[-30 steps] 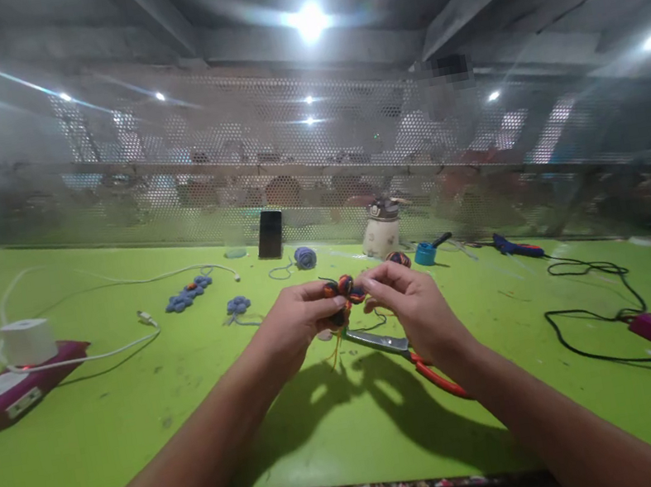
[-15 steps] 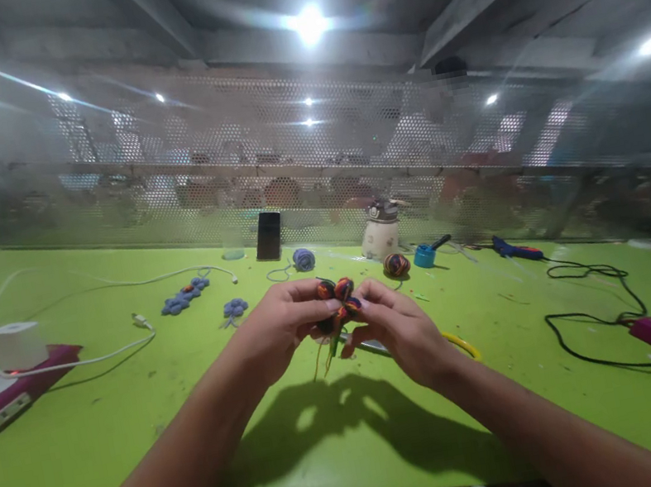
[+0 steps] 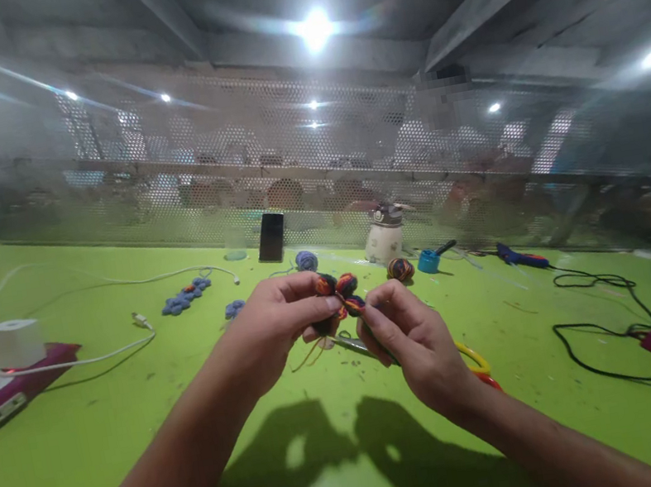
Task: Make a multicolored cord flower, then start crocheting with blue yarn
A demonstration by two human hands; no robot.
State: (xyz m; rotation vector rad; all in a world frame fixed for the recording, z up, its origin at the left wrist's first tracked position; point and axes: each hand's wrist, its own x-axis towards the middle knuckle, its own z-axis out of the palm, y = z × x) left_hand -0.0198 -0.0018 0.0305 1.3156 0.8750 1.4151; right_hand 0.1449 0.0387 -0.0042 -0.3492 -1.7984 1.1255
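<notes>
Above the green table, my left hand (image 3: pixel 291 312) pinches a small multicoloured yarn flower (image 3: pixel 345 284) in black, red, orange and purple between thumb and fingers. Thin yarn ends (image 3: pixel 308 357) hang below it. My right hand (image 3: pixel 408 334) is closed, thumb against forefinger, right beside the flower's right petal. What its fingertips grip is too small to make out; a dark green bit shows under them. Scissors with yellow and red handles (image 3: pixel 475 357) lie beneath the right hand, which partly covers them.
Behind the hands are a multicoloured yarn ball (image 3: pixel 400 270), blue yarn ball (image 3: pixel 306 261), phone (image 3: pixel 271 237), pale jar (image 3: pixel 384 240) and blue container (image 3: pixel 428 261). Blue yarn flowers (image 3: pixel 185 297) lie left. Power strips with cables flank both sides (image 3: pixel 18 397). A perforated screen (image 3: pixel 284 150) stands behind.
My right hand has shifted slightly right and its fingers have closed up, with more space between the hands' shadows. The left hand keeps its hold on the flower. More of the scissor handles shows.
</notes>
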